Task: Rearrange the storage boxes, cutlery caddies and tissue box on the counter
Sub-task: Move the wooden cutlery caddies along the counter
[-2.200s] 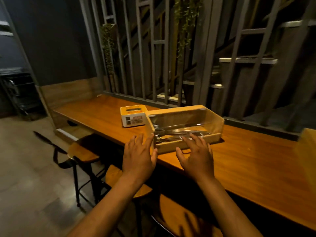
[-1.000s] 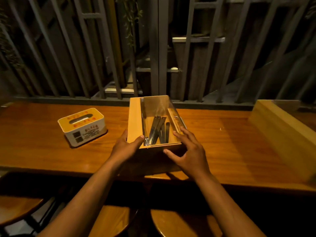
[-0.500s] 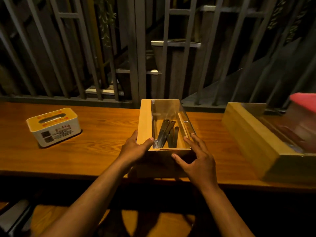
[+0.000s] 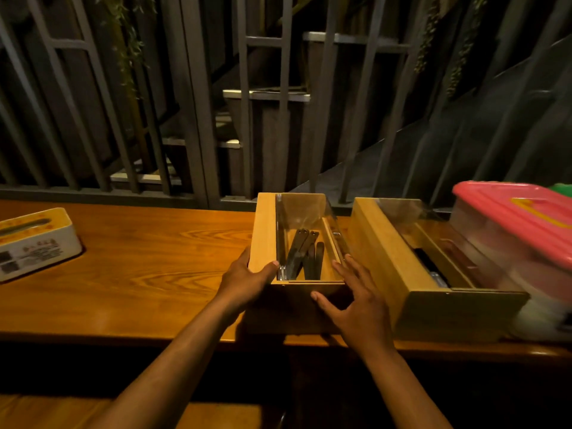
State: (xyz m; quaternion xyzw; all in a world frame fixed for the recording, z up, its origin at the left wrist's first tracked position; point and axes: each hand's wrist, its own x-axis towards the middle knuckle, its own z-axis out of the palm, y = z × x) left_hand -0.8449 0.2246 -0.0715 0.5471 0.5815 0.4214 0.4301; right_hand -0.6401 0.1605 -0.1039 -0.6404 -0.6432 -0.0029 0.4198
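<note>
A wooden cutlery caddy (image 4: 263,230) with a clear lid stands end-on to me at the counter's middle, dark cutlery handles (image 4: 298,252) inside. My left hand (image 4: 244,280) clasps its near left corner, thumb on the top edge. My right hand (image 4: 356,298) presses against its near right corner, fingers spread along the side. A second, larger wooden caddy (image 4: 380,252) stands just to the right, a narrow gap between them. A clear storage box with a pink lid (image 4: 510,212) rests against that caddy's right side. The white and yellow tissue box (image 4: 34,243) lies far left.
The wooden counter (image 4: 154,267) runs left to right, with a grey slatted railing (image 4: 192,119) along its far edge. A green-lidded item (image 4: 561,188) peeks in behind the pink lid. Wooden stool seats (image 4: 62,410) show below the near edge.
The caddy was turned from lying sideways to end-on and slid right along the counter, close to the second caddy. The pink-lidded box came into view and the tissue box fell to the far left.
</note>
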